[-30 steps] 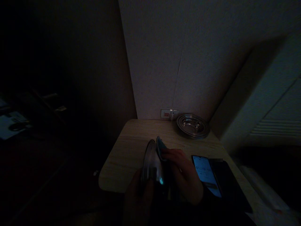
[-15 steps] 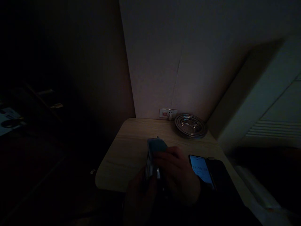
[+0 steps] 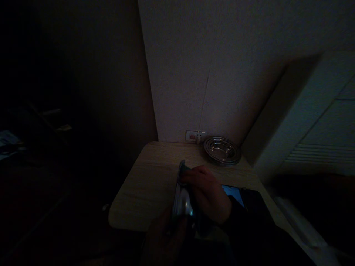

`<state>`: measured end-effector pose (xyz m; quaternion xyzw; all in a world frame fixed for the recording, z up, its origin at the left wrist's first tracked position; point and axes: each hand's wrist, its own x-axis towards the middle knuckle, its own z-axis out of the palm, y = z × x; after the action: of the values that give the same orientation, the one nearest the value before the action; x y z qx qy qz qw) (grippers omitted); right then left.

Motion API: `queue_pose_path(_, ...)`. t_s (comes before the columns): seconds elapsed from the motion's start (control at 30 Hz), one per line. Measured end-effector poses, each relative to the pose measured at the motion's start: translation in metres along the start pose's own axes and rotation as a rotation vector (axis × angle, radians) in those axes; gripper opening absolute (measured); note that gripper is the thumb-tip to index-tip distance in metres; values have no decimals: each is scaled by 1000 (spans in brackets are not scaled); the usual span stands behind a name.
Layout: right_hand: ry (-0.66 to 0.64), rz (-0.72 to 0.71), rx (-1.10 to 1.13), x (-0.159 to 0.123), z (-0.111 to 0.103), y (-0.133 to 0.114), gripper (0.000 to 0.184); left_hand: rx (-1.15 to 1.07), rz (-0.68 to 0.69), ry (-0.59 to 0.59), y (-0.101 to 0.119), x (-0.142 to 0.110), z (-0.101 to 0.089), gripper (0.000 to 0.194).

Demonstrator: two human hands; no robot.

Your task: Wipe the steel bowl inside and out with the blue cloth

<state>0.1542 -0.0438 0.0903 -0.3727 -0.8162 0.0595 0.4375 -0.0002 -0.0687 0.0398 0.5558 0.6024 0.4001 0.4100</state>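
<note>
In dim light, a shiny metal dish (image 3: 181,201) stands tilted on its side between my hands, near the front edge of the table. My left hand (image 3: 165,232), mostly in shadow, grips its lower end with the fingers closed. Bunched under the fingers of my right hand (image 3: 208,192) is a blue-green cloth (image 3: 183,170), pressed against the dish's upper rim. The dark hides much of the dish's lower part.
A stack of metal dishes (image 3: 222,150) sits at the back right of the wooden table (image 3: 138,192). A lit phone (image 3: 234,194) lies beside a dark flat item (image 3: 256,203), right of my hand. A wall socket (image 3: 195,136) holds a plug.
My right hand has shifted the cloth so it folds over the dish's rim, and more of the shiny surface shows. My right forearm covers more of the phone.
</note>
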Motion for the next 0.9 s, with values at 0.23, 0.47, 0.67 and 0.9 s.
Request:
queue_pose_path(0.23,-12,-34,23,-3,7,3,28,-19,-34,-33,-6,3,-5,38)
queue_pose_path(0.47,160,268,148,-9,16,41,32,-92,-109,258,-23,-13,-7,38)
queue_pose_path(0.67,235,265,133,-24,19,26,32,-96,-40,243,-20,-1,-14,31)
queue_pose_path(0.9,42,6,-63,-13,16,-15,22,-53,5,150,-6,10,-15,33)
